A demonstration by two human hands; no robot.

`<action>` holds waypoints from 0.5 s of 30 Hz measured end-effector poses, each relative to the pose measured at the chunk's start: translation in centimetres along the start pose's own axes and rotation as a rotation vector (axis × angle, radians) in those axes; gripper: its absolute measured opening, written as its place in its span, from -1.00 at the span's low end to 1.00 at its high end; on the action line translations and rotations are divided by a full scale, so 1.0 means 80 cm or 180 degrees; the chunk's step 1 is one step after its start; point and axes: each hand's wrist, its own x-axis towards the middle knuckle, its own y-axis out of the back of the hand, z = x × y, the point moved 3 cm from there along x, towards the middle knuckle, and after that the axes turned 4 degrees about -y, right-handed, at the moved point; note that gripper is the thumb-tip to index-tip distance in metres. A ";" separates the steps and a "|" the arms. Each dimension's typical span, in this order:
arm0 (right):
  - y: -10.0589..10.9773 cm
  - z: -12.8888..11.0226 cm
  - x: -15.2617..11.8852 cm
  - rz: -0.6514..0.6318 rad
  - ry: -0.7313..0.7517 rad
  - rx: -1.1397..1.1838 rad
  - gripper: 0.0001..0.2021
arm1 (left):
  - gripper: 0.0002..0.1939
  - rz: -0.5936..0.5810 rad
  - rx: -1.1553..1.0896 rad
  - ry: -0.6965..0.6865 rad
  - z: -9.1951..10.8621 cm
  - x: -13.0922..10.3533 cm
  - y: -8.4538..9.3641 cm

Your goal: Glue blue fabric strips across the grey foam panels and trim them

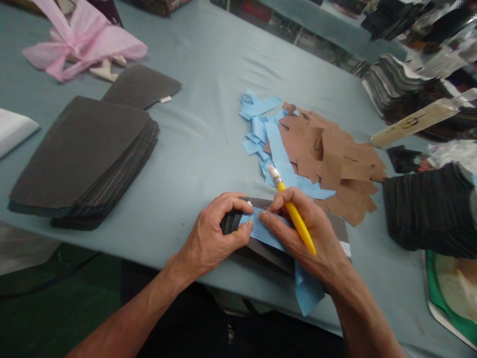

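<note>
My left hand is closed round the left end of a bundle of dark grey sheets, its thumb pressing a light blue strip onto it. From the bundle's right side the blue strip's loose end hangs down over the table edge. My right hand pinches at the strip with thumb and forefinger. Tucked in that same hand is a yellow-handled brush, its white tip pointing up and away. Part of the bundle is hidden under both hands.
Beyond my hands lie blue strips and a heap of brown pieces. A stack of dark sheets stands left, near a pink cloth. Another dark stack and a green-lined tray are at right.
</note>
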 end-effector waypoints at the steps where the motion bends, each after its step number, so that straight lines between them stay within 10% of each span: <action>1: 0.000 0.000 0.000 0.0007 0.0008 0.0002 -0.85 | -0.82 0.0007 -0.0006 -0.0001 0.000 0.000 0.000; 15: -0.004 0.000 -0.007 0.0086 0.0012 -0.0299 -0.85 | -0.83 0.0059 -0.0091 0.0075 0.001 -0.001 -0.003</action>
